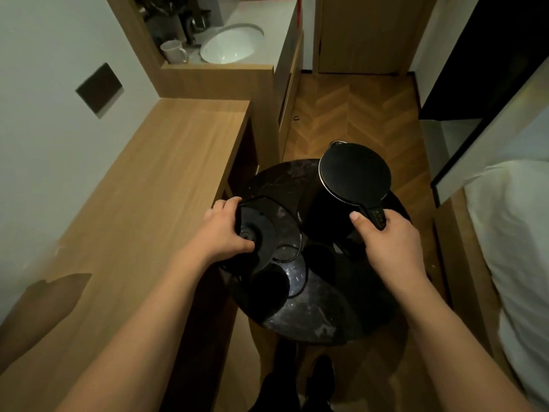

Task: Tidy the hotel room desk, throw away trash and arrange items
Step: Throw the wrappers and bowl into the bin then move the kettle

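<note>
A black electric kettle [353, 176] with its lid down is over the far right part of a round dark marble side table [312, 316]. My right hand [392, 245] grips its handle from the near side. My left hand [225, 230] grips the kettle's round black base [261, 233] by its left edge, tilted above the table's left part. A clear glass [286, 252] stands on the table just right of the base. The long wooden desk [142, 209] runs along the wall on the left, its top bare.
Beyond the desk is a washbasin counter with a white sink [231, 43] and a white mug [173, 52]. A bed with white linen [517, 233] is on the right. Herringbone wooden floor [350, 114] lies ahead, leading to a door.
</note>
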A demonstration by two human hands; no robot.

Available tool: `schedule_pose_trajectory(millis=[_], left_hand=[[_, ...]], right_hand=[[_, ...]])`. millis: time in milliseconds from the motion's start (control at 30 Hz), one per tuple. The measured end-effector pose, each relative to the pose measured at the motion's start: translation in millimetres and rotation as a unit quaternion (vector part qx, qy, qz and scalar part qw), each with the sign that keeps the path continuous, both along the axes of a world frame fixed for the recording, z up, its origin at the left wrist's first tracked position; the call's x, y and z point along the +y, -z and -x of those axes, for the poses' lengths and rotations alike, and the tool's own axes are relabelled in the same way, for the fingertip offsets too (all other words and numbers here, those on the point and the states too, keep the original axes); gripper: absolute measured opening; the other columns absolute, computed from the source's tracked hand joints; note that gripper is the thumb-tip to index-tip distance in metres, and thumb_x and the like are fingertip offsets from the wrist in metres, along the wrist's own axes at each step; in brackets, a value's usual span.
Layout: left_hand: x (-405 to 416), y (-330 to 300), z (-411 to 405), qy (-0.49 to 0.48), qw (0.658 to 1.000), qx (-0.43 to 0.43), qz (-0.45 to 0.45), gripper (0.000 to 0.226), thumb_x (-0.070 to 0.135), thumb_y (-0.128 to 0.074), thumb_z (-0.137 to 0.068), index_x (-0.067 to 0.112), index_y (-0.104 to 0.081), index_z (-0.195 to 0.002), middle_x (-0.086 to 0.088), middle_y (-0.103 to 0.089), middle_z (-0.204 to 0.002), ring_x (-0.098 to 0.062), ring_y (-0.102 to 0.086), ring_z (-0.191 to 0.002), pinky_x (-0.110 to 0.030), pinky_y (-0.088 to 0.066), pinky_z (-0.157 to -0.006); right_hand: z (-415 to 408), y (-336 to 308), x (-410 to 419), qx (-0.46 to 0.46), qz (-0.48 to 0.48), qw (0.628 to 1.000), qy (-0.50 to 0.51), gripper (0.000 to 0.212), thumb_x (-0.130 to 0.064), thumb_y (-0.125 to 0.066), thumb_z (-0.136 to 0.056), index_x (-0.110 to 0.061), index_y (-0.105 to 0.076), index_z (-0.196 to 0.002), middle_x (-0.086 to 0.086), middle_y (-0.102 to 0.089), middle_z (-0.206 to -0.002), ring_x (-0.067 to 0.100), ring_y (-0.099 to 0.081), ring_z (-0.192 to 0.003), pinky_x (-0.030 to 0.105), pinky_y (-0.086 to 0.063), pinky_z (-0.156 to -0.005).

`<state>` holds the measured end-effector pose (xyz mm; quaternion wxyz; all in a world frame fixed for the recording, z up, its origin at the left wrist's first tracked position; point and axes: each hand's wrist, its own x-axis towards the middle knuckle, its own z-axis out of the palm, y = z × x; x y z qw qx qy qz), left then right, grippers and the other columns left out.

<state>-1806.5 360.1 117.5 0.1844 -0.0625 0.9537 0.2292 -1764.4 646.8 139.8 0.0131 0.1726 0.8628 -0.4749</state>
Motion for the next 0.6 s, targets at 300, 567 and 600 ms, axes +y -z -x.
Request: schedule_pose_trajectory(millis=[300, 567, 600], left_hand=[[-28, 73, 155, 0.078, 0.996, -0.045, 0.016, 0.104, 0.026, -0.085, -0.076, 0.025, -0.021, -0.158, -0.006, -0.026, -0.156, -0.032, -0.024, -0.143, -0.047, -0.032, -0.114], [-43, 149, 218, 0.086, 0.99, -0.107, -0.043, 0.109, 0.021, -0.086, -0.072, 0.024, -0.021, -0.158, -0.008, -0.029, -0.154, -0.034, -0.024, -0.144, -0.047, -0.028, -0.117], [-46, 157, 220, 0.081, 0.989, -0.11, -0.056, 0.11, 0.02, -0.087, -0.071, 0.023, -0.021, -0.159, -0.01, -0.031, -0.154, -0.033, -0.026, -0.145, -0.046, -0.028, -0.118]], right_hand=[[73, 11, -19, -0.022, -0.034, 0.999, 0.031, 0.028, -0.043, -0.061, -0.094, -0.021, -0.055, -0.077, -0.002, -0.056, -0.07, 0.011, -0.052, -0.062, 0.024, -0.03, -0.052], [114, 19, -41, -0.041, -0.027, 0.998, 0.038, 0.03, -0.039, -0.061, -0.094, -0.022, -0.049, -0.073, -0.001, -0.052, -0.068, 0.014, -0.049, -0.061, 0.027, -0.029, -0.053], [117, 19, -44, -0.047, -0.018, 0.998, 0.039, 0.032, -0.038, -0.061, -0.095, -0.021, -0.045, -0.072, -0.001, -0.053, -0.07, 0.013, -0.05, -0.063, 0.026, -0.031, -0.054]])
